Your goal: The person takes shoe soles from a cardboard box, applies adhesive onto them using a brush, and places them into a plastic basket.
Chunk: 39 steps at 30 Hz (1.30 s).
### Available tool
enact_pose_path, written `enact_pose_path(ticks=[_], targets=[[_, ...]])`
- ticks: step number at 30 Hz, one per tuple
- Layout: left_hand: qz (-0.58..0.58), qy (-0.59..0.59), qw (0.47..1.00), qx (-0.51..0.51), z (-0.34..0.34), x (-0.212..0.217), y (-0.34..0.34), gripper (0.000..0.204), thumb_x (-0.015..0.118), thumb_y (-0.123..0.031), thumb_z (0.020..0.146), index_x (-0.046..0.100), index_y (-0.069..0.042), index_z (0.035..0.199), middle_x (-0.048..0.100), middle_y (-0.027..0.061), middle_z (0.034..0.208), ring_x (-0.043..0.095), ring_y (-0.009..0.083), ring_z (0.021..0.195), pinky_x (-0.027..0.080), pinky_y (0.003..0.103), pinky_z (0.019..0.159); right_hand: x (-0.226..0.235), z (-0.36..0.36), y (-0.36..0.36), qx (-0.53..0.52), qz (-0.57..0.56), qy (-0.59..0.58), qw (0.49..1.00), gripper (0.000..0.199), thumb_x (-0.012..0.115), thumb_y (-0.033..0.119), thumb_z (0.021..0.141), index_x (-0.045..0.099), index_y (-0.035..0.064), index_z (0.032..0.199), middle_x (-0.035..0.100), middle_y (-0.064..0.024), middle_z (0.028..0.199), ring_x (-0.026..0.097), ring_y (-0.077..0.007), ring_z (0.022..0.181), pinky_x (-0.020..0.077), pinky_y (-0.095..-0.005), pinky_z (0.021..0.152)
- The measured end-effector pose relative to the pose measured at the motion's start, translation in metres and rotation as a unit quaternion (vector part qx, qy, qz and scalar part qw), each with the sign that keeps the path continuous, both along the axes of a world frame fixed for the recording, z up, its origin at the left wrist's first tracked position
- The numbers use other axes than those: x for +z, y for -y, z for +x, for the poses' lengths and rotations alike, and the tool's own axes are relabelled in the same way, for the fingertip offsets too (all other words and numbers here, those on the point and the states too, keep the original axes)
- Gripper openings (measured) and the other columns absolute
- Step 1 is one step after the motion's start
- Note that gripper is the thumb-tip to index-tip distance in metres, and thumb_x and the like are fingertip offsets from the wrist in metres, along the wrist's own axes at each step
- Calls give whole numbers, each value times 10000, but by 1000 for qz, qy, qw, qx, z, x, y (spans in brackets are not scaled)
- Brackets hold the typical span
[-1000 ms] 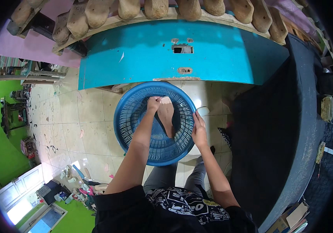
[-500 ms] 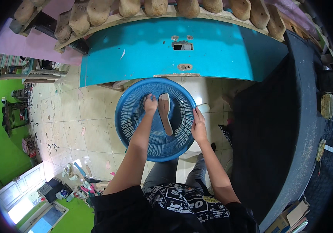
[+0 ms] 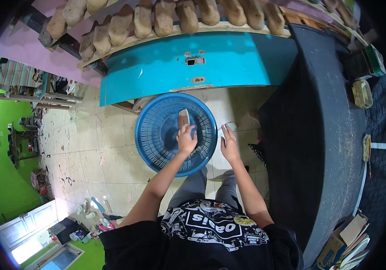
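Observation:
A brown shoe insole [image 3: 183, 118] with a pale edge lies inside the round blue plastic basket [image 3: 140, 150]. My left hand [image 3: 186, 140] reaches into the basket with its fingers curled over the insole's near part, hiding that end. Just outside the basket's right rim is my right hand [image 3: 229, 143], its fingertips pinching a thin, pale, rounded piece [image 3: 232, 125]. Most of that piece is hidden behind the fingers, so its kind is unclear.
A turquoise panel [image 3: 157, 67] stands beyond the basket, under a rack of wooden shoe lasts [image 3: 163, 20]. A dark cloth-covered table [image 3: 292, 121] borders the right side. Scraps dot the tiled floor [image 3: 89, 148], and a cardboard box [image 3: 337, 245] sits at lower right.
My left hand has moved from the insole's left side onto its near part. The view has shifted, and the insole sits differently in the basket. My right hand stays by the rim.

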<state>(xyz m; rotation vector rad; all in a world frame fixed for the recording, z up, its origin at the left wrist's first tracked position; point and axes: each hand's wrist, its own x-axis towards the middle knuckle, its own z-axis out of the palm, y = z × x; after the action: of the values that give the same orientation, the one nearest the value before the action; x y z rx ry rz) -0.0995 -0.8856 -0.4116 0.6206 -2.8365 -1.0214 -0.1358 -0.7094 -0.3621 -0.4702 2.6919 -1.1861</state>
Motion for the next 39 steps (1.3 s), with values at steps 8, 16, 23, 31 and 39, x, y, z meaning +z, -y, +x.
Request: enact_pose_path(ticks=[8,16,23,31,39], targets=[[19,191,981,5,1,-24,-15,344,505,-150,693,473,-132,1035,396,32,1169,348,260,1094,310,450,852,17,8,-31,39,34,2,999,447,456,-11,730,380,11,1170,320,-179,1248,319,-354,1130,275,-373,947],[95,323,941,41,-14,-89,-6,506,553,-157,661,269,-142,1079,371,69,1163,373,307,1073,328,450,848,-30,5,20,134,79,47,987,449,445,1,723,372,-12,1165,299,-212,1249,292,-360,1150,252,-404,959],[85,224,970,46,-14,-100,-6,467,530,-80,693,271,-108,1080,371,56,1176,381,297,1060,329,444,853,-40,14,49,114,143,16,983,481,462,18,715,360,7,1185,216,-224,1283,189,-395,1192,185,-502,956],[70,207,973,67,-14,-100,-5,433,543,-94,661,310,-113,1026,423,91,1059,404,305,1008,341,435,820,-48,5,42,96,117,60,987,498,456,25,722,320,-19,1199,154,-257,1293,159,-397,1201,176,-449,980],[87,197,972,90,-13,-110,5,414,526,-92,660,313,-119,1014,454,109,1012,425,309,980,352,442,796,-43,4,50,81,102,62,990,457,460,-14,705,373,-31,1154,189,-265,1273,202,-416,1178,222,-421,965]])
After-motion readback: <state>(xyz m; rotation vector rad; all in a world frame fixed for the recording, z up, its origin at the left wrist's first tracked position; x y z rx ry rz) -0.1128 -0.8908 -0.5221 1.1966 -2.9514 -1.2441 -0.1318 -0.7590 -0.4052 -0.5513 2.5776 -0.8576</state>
